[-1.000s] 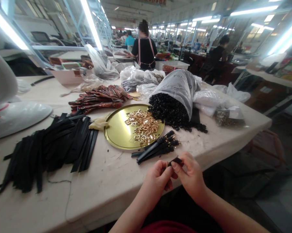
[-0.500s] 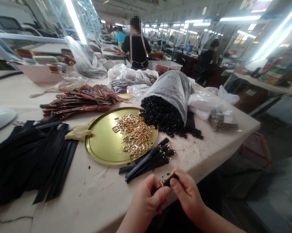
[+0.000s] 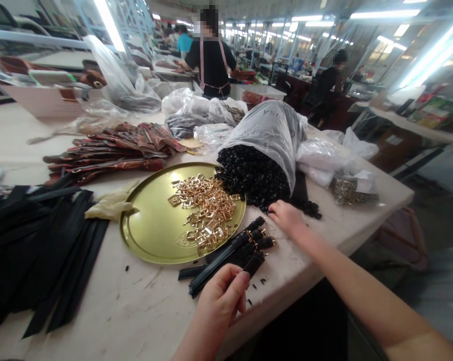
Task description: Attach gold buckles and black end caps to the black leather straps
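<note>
My left hand is closed on a black strap, whose far end pokes out past the thumb with a bit of gold metal at its tip. My right hand reaches out with curled fingers touching the near edge of a heap of small black loops; what the fingertips pinch, if anything, is hidden. Several black straps with gold buckles lie in a bundle just beyond my left hand. Behind them, a round gold tray holds a pile of loose gold buckles.
A translucent plastic bag lies on its side, loops spilling from its mouth. Long black strips and a yellowish cloth are left of the tray. Patterned reddish pieces lie behind. A co-worker stands beyond the table.
My right hand has let go of the strap and moved forward to the black loops. The left hand keeps the strap, shifted slightly left. The view has tilted down a little.
</note>
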Available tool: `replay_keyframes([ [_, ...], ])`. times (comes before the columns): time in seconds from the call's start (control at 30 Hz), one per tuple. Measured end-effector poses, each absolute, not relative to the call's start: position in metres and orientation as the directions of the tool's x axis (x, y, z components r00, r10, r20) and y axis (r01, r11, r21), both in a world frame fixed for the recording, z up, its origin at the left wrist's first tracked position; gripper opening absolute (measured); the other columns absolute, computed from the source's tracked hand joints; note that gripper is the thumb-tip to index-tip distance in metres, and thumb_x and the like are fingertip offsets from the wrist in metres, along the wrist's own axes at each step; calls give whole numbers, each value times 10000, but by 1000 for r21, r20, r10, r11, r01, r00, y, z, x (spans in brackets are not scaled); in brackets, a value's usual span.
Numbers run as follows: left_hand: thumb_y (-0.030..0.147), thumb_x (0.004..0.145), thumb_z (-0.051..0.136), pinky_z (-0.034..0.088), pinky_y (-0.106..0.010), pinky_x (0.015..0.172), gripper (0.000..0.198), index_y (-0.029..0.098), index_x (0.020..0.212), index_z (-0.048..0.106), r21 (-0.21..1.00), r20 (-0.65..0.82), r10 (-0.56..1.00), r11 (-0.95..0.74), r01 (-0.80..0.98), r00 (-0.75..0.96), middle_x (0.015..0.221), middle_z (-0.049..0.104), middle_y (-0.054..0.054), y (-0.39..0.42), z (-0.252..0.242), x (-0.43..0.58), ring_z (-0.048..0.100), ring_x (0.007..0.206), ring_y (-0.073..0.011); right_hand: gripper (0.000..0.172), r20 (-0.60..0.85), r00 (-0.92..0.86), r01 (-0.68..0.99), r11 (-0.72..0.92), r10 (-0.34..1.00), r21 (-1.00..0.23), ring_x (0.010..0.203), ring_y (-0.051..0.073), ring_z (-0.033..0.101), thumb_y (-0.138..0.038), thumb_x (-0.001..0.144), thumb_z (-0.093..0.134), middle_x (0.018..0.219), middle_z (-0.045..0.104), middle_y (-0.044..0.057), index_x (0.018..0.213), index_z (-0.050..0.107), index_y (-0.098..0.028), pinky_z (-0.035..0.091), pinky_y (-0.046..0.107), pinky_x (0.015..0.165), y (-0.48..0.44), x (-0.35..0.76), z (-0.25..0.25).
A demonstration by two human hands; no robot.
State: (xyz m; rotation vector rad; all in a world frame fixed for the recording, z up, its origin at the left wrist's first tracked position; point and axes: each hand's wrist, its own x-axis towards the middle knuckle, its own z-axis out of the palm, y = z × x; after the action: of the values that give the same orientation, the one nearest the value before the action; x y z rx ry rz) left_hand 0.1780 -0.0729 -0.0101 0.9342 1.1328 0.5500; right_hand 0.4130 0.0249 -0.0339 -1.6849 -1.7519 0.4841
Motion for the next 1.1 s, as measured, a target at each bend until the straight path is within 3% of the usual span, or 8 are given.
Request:
replay_keyframes([
  [0.17, 446, 763, 502, 131, -146, 345, 275, 186, 689, 446, 880, -457, 847, 474, 3, 270, 398, 432, 87, -80, 1, 177, 214, 330, -30, 81, 125, 10, 629, 91, 992, -772, 691, 158, 480, -253, 759, 569, 727, 537, 22, 729, 589, -180, 371, 298, 664, -3, 397, -24],
  [0.27, 441, 765, 509, 162, -145, 354, 275, 186, 685, 444, 904, -395, 888, 422, -74, 234, 440, 444, 83, -84, 4, 177, 252, 363, -38, 226, -154, -137, 125, -137, 979, -983, 605, 113, 481, -391, 804, 526, 704, 544, 6, 821, 568, -169, 380, 250, 580, -42, 371, -9],
  [0.33, 443, 765, 510, 176, -152, 358, 274, 188, 688, 446, 915, -368, 898, 396, -78, 241, 444, 442, 83, -87, 4, 178, 261, 368, -43, 251, -266, -249, -218, -321, 931, -921, 567, 85, 466, -409, 776, 570, 705, 543, -1, 818, 558, -162, 364, 224, 551, -66, 352, -1],
  [0.4, 439, 769, 505, 192, -159, 367, 265, 187, 699, 460, 931, -346, 902, 364, -22, 260, 439, 447, 82, -92, 4, 178, 264, 363, -45, 227, -285, -282, -370, -378, 916, -849, 547, 69, 457, -365, 738, 627, 687, 540, -11, 802, 558, -158, 352, 207, 540, -83, 338, 5],
  [0.53, 421, 768, 516, 289, -174, 438, 258, 179, 681, 498, 962, -251, 940, 216, 165, 232, 446, 465, 65, -103, 3, 174, 364, 415, -68, 122, -250, -237, -357, -324, 939, -876, 482, 47, 397, -171, 685, 623, 592, 497, -54, 753, 522, -168, 290, 175, 477, -98, 329, 10],
  [0.67, 440, 780, 491, 331, -199, 490, 262, 189, 722, 537, 944, -182, 956, 103, 315, 232, 475, 486, 53, -111, 2, 168, 446, 474, -105, 193, -221, -213, -279, -276, 952, -920, 423, 41, 298, -29, 599, 517, 479, 406, -96, 690, 444, -183, 204, 168, 422, -103, 330, 12],
  [0.9, 427, 786, 478, 320, -217, 519, 235, 219, 767, 584, 849, -56, 980, -55, 525, 192, 579, 542, 28, -118, 3, 161, 480, 546, -130, 206, -249, -196, -304, -300, 948, -904, 514, 72, 454, -318, 722, 621, 607, 534, -36, 755, 475, -176, 357, 201, 516, -110, 329, 13],
  [1.1, 441, 768, 499, 308, -185, 457, 269, 189, 672, 513, 959, -207, 958, 159, 235, 197, 449, 468, 55, -115, 3, 165, 401, 431, -83, 264, -159, -66, -227, -170, 985, -959, 624, 112, 543, -396, 706, 652, 692, 607, -7, 754, 512, -177, 422, 261, 637, -115, 325, 13],
])
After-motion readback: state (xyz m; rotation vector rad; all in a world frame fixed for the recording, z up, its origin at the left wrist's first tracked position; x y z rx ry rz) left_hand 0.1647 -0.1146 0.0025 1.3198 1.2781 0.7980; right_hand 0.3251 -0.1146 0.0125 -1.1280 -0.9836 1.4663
